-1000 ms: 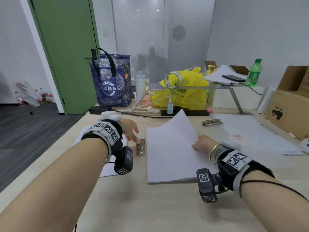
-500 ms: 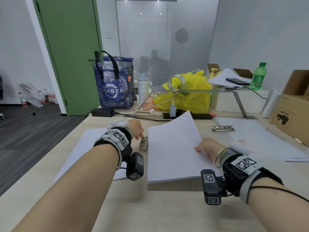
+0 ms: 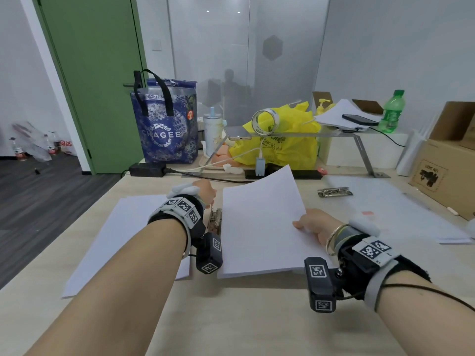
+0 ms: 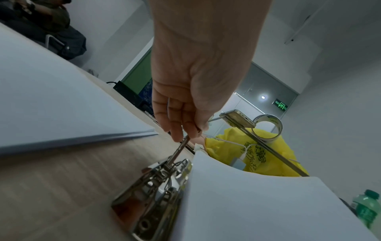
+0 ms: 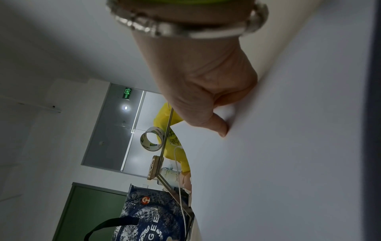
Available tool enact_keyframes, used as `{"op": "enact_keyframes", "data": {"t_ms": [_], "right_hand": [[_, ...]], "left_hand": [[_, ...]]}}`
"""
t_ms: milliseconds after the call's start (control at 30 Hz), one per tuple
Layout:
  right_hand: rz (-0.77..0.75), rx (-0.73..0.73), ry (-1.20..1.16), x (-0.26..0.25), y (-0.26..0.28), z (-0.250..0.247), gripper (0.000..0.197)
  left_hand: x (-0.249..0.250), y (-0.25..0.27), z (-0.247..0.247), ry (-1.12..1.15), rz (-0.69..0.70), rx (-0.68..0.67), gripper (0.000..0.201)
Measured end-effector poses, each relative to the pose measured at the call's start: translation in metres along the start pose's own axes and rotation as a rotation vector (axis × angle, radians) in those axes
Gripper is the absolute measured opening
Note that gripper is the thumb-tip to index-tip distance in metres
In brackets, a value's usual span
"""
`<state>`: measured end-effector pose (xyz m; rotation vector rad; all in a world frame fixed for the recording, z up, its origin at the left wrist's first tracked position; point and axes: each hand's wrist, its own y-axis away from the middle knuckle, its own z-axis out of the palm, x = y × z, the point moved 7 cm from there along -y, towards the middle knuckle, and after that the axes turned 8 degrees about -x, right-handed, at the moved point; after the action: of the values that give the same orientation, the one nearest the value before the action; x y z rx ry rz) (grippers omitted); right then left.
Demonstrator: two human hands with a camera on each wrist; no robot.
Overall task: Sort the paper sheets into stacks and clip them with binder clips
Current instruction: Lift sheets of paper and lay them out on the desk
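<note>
Pinching the clip's [image 4: 158,187] raised handle now, left hand [image 4: 191,91] lifts; right hand [image 3: 312,224] still grips the stack [image 3: 259,224].

Blue tote bag [image 3: 168,129] reads "CHAGEE"; tape roll [image 5: 151,141] reads "deli" (small); other print illegible.

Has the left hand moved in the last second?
Yes. The left hand has risen off the table, lifting the metal clip's handle beside the paper stack.

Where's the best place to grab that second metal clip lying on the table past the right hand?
Probably by its long edges, coming straight down from above. The spare clip lies flat and alone on bare table, long side facing the person, clear of the paper stack, so fingers can pinch across its narrow width.
</note>
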<state>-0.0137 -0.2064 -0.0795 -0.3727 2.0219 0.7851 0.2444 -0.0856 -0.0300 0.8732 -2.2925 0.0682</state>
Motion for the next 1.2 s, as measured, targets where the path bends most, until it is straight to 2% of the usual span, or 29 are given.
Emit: {"op": "enact_keyframes", "data": {"t_ms": [200, 267, 333, 367, 567, 633, 700, 767, 833, 1033, 1200], "right_hand": [[0.008, -0.011, 0.001, -0.008, 0.003, 0.014, 0.042], [0.040, 0.017, 0.039, -0.013, 0.008, 0.016, 0.041], [0.101, 0.107, 0.062, -0.018, 0.019, 0.011, 0.040], [0.104, 0.157, 0.106, -0.022, 0.027, 0.008, 0.042], [0.101, 0.178, 0.336, -0.032, 0.032, 0.016, 0.042], [0.075, 0.192, 0.315, -0.034, 0.040, 0.018, 0.042], [0.069, 0.175, 0.341, -0.035, 0.039, 0.018, 0.042], [0.106, 0.112, 0.259, -0.026, 0.035, 0.022, 0.041], [0.038, 0.067, 0.254, -0.027, 0.038, 0.025, 0.043], [0.061, 0.043, 0.328, -0.024, 0.036, 0.020, 0.043], [0.072, 0.022, 0.413, -0.024, 0.036, 0.019, 0.042]], "left_hand": [[-0.003, 0.004, -0.002, 0.051, -0.011, -0.015, 0.038], [-0.005, 0.007, -0.001, 0.096, -0.042, -0.080, 0.037], [-0.006, 0.014, 0.001, 0.135, -0.070, -0.174, 0.036], [-0.005, 0.015, -0.002, 0.136, -0.063, -0.174, 0.036], [-0.003, 0.035, -0.010, 0.047, -0.033, -0.233, 0.031], [-0.005, 0.041, -0.008, 0.057, -0.035, -0.292, 0.027], [-0.008, 0.046, -0.007, 0.061, -0.040, -0.342, 0.018], [-0.016, 0.049, -0.006, 0.101, -0.063, -0.378, 0.012], [-0.024, 0.050, -0.004, 0.139, -0.096, -0.406, 0.007], [-0.027, 0.052, -0.005, 0.142, -0.144, -0.439, 0.006], [-0.017, 0.043, -0.010, 0.206, -0.056, -0.322, 0.014]]}}
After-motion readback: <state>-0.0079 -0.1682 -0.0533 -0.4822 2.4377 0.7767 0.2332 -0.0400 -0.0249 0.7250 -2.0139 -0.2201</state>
